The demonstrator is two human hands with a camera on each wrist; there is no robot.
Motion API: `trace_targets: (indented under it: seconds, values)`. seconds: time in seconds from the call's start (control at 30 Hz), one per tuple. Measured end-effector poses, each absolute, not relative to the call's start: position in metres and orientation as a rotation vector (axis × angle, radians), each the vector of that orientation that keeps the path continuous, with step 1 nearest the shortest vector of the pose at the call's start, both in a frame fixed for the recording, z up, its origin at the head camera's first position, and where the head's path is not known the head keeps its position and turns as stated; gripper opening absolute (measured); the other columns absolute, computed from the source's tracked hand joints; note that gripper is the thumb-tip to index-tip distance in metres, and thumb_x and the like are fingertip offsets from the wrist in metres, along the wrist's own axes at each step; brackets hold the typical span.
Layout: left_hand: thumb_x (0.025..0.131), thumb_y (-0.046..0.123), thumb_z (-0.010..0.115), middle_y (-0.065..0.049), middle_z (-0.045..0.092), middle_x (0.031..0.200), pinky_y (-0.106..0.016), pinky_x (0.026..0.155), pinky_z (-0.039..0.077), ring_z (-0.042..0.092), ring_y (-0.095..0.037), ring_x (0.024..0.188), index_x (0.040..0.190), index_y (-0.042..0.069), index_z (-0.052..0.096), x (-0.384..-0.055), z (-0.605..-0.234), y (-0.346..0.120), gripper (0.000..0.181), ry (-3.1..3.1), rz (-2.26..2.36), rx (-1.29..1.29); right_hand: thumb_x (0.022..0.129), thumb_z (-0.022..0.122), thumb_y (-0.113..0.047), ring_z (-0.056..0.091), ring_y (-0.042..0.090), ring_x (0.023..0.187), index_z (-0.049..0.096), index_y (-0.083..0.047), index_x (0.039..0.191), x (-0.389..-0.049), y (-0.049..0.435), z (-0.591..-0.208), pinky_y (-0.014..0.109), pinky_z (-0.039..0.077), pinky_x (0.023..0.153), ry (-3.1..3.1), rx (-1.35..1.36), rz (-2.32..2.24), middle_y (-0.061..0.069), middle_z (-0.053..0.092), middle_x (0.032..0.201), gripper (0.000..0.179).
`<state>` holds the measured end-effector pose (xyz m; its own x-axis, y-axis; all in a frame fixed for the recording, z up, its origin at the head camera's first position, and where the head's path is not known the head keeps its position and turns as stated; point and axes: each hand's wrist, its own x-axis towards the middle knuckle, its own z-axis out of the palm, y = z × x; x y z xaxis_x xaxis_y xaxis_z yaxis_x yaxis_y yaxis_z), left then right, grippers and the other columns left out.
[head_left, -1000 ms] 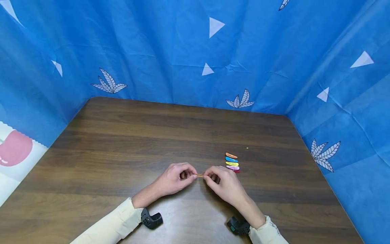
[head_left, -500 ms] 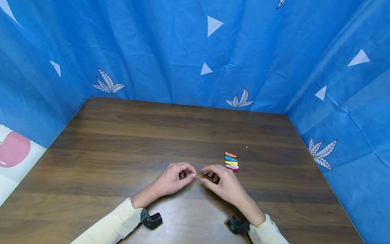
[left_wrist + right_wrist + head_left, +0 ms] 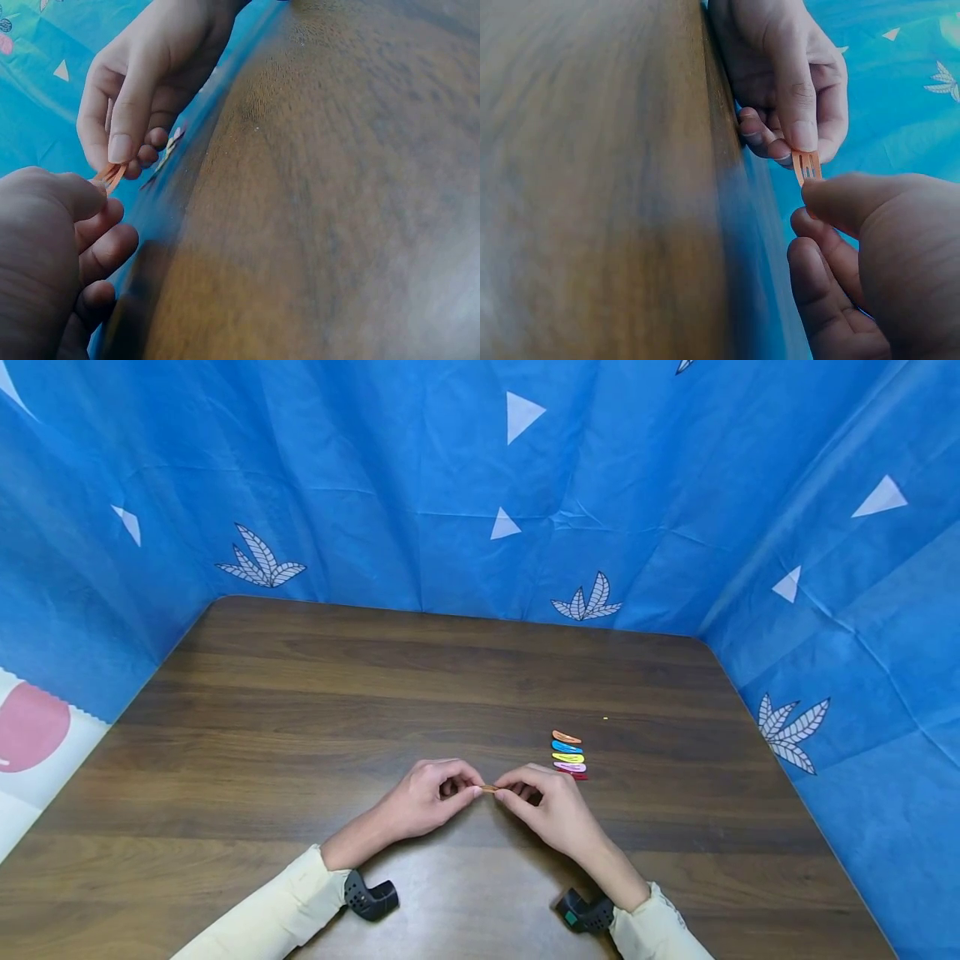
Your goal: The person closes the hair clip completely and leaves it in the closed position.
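Note:
An orange snap hair clip (image 3: 806, 165) is stretched between both hands, just above the table. My left hand (image 3: 423, 795) pinches one end of it between thumb and fingers. At the other end, the thumb and fingers of my right hand (image 3: 553, 803) pinch it too. Slots along the clip's middle show in the right wrist view; its two ends are hidden under the fingertips. Just behind my right hand lies a column of hair clips: orange (image 3: 566, 737), blue (image 3: 567, 747), yellow (image 3: 567, 758), pink (image 3: 570, 767) and a dark red one (image 3: 578, 775) partly covered by the hand.
The brown wooden table (image 3: 337, 693) extends around both hands. A tiny yellow speck (image 3: 606, 718) lies beyond the clips to the right. Blue patterned curtains (image 3: 450, 485) enclose the table's back and sides. Each wrist bears a black camera mount (image 3: 371, 897).
Half a second ago my right thumb and fingers stood apart at the clip's end, and the clip looked spread open. Now they pinch it again and it looks flat. The left hand keeps its hold.

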<state>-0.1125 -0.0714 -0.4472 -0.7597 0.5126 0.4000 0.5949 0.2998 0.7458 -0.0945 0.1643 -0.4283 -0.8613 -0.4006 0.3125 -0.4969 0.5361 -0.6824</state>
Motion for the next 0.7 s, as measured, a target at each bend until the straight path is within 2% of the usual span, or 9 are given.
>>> trace_targets:
  seconds: [0.17, 0.7]
  values:
    - [0.096, 0.011, 0.073, 0.006, 0.07, 0.084, -0.019, 0.059, 0.05, 0.057, 0.002, 0.07, 0.098, 0.014, 0.074, -0.1119, -0.4457, -0.0713, 0.005, -2.486, -1.47, -1.044, 0.092, 0.079, -0.017, 0.057, 0.001, 0.069, 0.076, -0.024, 0.096, -0.0944, 0.164, -0.4282, 0.02, 0.049, 0.061, -2.673, 0.759, 1.228, -0.014, 0.07, 0.089, 0.009]
    - [0.097, 0.012, 0.071, 0.007, 0.068, 0.083, -0.018, 0.06, 0.049, 0.054, 0.003, 0.071, 0.097, 0.014, 0.073, -0.1119, -0.448, -0.0713, 0.003, -2.469, -1.422, -1.104, 0.096, 0.073, -0.015, 0.06, 0.001, 0.076, 0.074, -0.019, 0.097, -0.094, 0.1631, -0.429, 0.022, 0.053, 0.069, -2.701, 0.808, 1.236, -0.011, 0.071, 0.091, 0.004]
